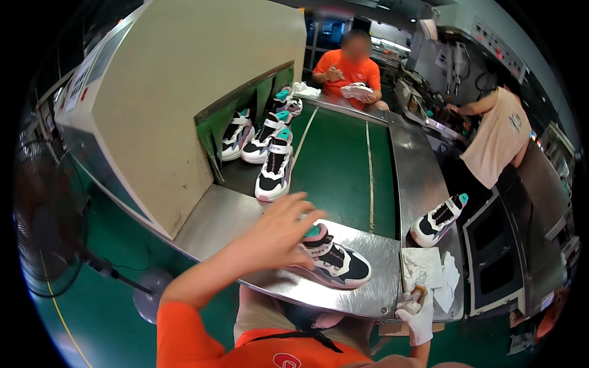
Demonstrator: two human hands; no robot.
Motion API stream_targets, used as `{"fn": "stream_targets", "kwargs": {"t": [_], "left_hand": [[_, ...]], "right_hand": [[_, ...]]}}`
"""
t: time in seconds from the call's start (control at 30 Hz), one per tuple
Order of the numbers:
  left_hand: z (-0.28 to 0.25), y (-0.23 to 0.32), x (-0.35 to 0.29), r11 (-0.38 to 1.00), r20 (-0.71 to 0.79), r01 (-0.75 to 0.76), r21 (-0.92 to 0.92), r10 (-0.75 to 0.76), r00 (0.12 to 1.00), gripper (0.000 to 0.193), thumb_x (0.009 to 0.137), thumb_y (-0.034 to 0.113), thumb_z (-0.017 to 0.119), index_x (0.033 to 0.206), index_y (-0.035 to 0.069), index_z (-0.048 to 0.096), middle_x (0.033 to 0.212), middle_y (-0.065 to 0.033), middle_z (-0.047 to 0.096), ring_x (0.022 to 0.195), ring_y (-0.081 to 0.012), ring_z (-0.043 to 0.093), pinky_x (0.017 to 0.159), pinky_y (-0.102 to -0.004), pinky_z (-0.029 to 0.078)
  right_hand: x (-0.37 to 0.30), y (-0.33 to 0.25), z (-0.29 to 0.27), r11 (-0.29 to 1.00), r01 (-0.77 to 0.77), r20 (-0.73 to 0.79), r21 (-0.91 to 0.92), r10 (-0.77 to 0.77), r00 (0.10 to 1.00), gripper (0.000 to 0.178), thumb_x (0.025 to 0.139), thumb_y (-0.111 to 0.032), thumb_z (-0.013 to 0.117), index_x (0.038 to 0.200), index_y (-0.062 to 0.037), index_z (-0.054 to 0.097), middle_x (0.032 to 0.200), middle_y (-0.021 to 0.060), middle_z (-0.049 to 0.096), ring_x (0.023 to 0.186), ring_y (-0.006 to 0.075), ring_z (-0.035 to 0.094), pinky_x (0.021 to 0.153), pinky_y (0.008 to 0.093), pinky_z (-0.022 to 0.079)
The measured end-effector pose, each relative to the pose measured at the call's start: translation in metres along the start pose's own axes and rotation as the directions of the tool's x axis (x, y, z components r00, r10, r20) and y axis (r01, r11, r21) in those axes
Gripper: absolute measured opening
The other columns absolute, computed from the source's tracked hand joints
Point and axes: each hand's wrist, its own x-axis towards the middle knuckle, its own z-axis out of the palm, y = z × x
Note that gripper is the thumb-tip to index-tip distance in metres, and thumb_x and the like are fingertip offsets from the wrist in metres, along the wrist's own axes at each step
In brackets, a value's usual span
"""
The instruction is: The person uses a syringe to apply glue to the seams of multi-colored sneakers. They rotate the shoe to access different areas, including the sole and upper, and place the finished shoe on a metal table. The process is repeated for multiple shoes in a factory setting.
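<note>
My bare left hand (283,230) reaches over the heel of a black and white sneaker (336,262) lying on the steel ledge. Its fingers are spread apart, and its thumb is close to the shoe's collar. I cannot tell whether they touch. The sneaker has a teal lining and points to the right. At the lower right, my right hand (417,314) wears a white glove, and its fingers curl around something small and brownish. That thing's kind does not show. Just beyond this hand lies a folded white cloth (421,267).
Several similar sneakers (274,168) stand on the green conveyor belt (334,165) by the beige machine's opening (211,132). Another sneaker (437,221) sits on the right ledge. Across the belt, a person in orange holds a white shoe (357,91). A fan (52,214) stands left.
</note>
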Motion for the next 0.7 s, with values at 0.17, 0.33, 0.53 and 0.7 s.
{"fn": "stream_targets", "kwargs": {"t": [0.17,0.33,0.53,0.7], "left_hand": [[0.011,-0.011,0.021,0.989,0.431,0.047,-0.141,0.019,0.902,0.066,0.063,0.035,0.083,0.115,0.007,0.053,0.101,-0.0110,0.061,0.100,-0.0333,0.058,0.084,-0.0445,0.045],[0.010,0.007,-0.018,0.970,0.058,-0.242,0.032,0.240,0.969,0.041,0.069,0.022,0.075,0.103,0.008,0.057,0.101,-0.0081,0.063,0.093,-0.0277,0.061,0.080,-0.0393,0.045],[0.037,0.035,-0.052,0.945,-0.192,-0.291,0.147,0.316,0.929,0.016,0.079,0.018,0.064,0.095,0.016,0.062,0.113,-0.0078,0.066,0.105,-0.0255,0.063,0.086,-0.0368,0.045],[0.032,0.037,-0.084,0.983,-0.115,-0.074,0.168,0.094,0.989,0.022,0.088,0.024,0.054,0.106,0.018,0.064,0.121,-0.0074,0.062,0.113,-0.0249,0.059,0.095,-0.0407,0.046]], "right_hand": [[0.007,-0.030,0.021,0.982,-0.073,0.047,-0.175,0.082,0.995,0.083,0.056,0.000,0.082,0.129,-0.0032,0.042,0.098,0.0063,0.055,0.079,0.0144,0.058,0.063,0.0279,0.053],[0.022,-0.062,0.016,0.916,-0.151,0.100,-0.373,0.202,0.974,0.067,0.063,-0.002,0.076,0.125,-0.0020,0.050,0.096,0.0056,0.058,0.080,0.0133,0.059,0.064,0.0267,0.052],[0.021,-0.074,0.007,0.931,-0.190,0.025,-0.311,0.208,0.978,0.064,0.064,-0.006,0.076,0.124,-0.0021,0.053,0.092,0.0031,0.059,0.077,0.0139,0.058,0.065,0.0261,0.050],[0.031,-0.096,0.022,0.889,-0.164,0.246,-0.428,0.289,0.925,0.061,0.064,-0.016,0.078,0.119,0.0011,0.056,0.086,0.0071,0.060,0.078,0.0148,0.060,0.068,0.0261,0.048]]}}
